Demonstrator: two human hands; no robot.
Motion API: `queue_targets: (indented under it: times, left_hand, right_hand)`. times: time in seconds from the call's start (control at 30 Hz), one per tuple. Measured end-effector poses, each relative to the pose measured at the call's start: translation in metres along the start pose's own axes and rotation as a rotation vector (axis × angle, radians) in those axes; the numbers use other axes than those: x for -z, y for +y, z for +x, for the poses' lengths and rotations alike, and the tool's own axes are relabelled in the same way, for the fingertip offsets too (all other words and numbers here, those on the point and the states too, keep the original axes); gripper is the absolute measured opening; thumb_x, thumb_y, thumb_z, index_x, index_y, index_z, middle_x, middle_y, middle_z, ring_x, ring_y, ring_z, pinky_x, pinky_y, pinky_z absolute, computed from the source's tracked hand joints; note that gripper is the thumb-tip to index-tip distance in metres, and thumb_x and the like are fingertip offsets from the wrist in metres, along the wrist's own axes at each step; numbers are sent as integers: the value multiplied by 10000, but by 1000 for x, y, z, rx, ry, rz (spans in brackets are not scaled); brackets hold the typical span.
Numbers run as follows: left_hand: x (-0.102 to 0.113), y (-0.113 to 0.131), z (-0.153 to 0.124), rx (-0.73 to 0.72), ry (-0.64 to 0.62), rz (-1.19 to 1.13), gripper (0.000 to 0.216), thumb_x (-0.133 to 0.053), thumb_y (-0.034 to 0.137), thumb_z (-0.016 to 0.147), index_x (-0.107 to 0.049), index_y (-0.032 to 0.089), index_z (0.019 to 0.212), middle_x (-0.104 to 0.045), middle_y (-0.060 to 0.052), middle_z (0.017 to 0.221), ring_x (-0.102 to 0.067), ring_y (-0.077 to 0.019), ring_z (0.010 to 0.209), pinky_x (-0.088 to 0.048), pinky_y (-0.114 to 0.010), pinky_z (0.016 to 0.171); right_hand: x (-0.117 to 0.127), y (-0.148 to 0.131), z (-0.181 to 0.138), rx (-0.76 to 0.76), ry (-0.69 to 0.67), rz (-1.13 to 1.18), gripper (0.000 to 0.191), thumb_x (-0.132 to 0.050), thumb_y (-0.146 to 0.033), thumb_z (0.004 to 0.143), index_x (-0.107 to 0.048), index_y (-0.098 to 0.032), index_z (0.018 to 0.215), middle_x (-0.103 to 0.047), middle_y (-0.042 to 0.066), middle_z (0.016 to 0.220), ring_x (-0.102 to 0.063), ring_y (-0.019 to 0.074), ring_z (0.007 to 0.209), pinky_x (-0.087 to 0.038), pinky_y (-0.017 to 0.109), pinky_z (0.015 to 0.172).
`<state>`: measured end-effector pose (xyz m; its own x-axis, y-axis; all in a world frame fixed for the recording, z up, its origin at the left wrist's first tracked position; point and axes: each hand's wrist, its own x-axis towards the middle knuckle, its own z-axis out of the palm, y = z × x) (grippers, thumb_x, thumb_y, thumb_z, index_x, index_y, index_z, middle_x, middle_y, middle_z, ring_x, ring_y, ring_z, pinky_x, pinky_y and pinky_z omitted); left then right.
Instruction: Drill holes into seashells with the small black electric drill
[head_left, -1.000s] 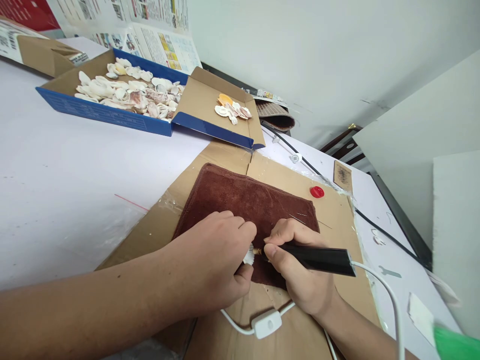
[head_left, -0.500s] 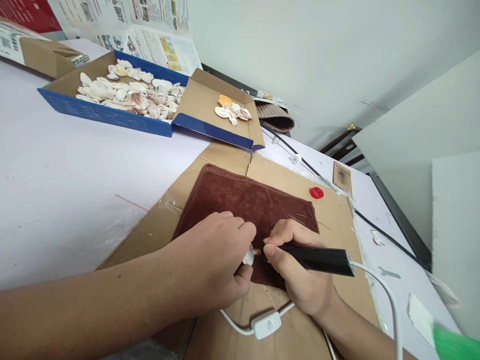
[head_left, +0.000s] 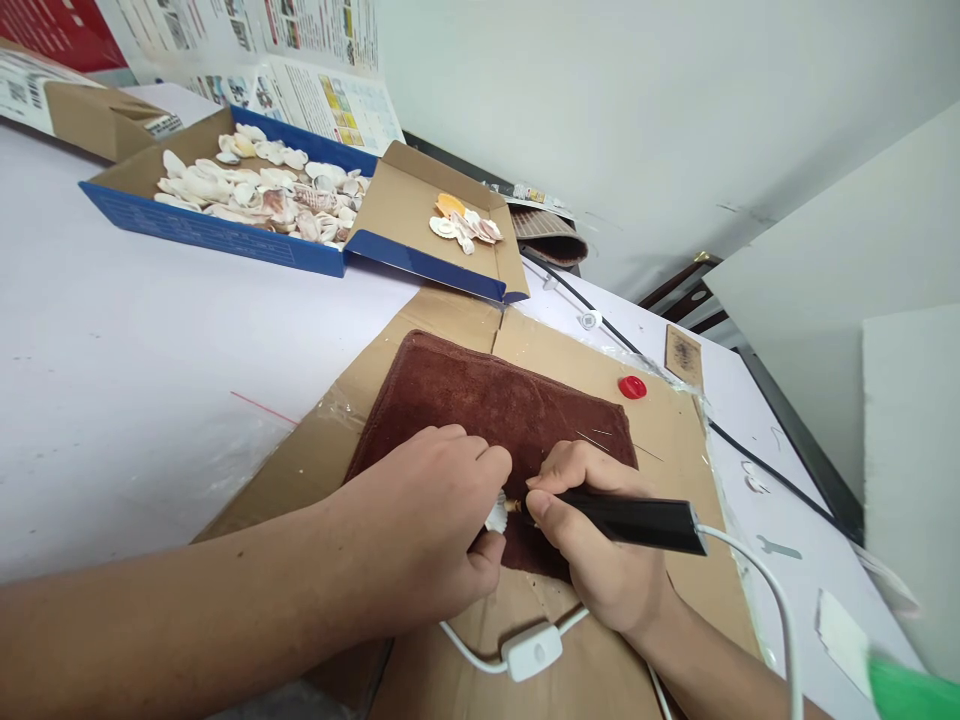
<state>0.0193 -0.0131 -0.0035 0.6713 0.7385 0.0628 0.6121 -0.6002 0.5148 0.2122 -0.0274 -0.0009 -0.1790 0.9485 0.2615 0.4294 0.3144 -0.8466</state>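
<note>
My left hand (head_left: 442, 525) is closed around a small white ribbed seashell (head_left: 496, 514), most of it hidden by the fingers. In my right hand (head_left: 600, 520) is a black pen-shaped rotary tool (head_left: 637, 520), gripped like a pencil. Its brass-coloured tip meets the shell's right edge, or comes very close to it. Both hands are over a folded brown cloth (head_left: 480, 385). From the tool's rear end a white cord (head_left: 780, 590) runs down, and an inline switch (head_left: 532, 650) lies below the hands.
Cardboard (head_left: 675, 430) lies beneath the cloth. A blue box (head_left: 225, 236) of seashells stands at the back left, with several more shells (head_left: 466, 225) on its flap. Thin needles (head_left: 594, 438), a red cap (head_left: 632, 387) and a small wrench (head_left: 778, 547) lie to the right.
Both hands, the shell and the tool hold practically the same position. Only a very slight shift of the whole view shows.
</note>
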Motion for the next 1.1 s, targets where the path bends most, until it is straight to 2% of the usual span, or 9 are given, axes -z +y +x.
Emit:
queue_targets:
  times: [1.1]
  left_hand:
    - [-1,0,0,-6,11,11,337,-563,158,808,-252,277,751,-553,-23,750,-549,-245,754,-535,-448,733]
  right_hand:
    - [-2,-1,2,-4,11,-4,198,-665,-150,805,-618,-220,626,-629,-33,572,-560,128,520,-454,259,489]
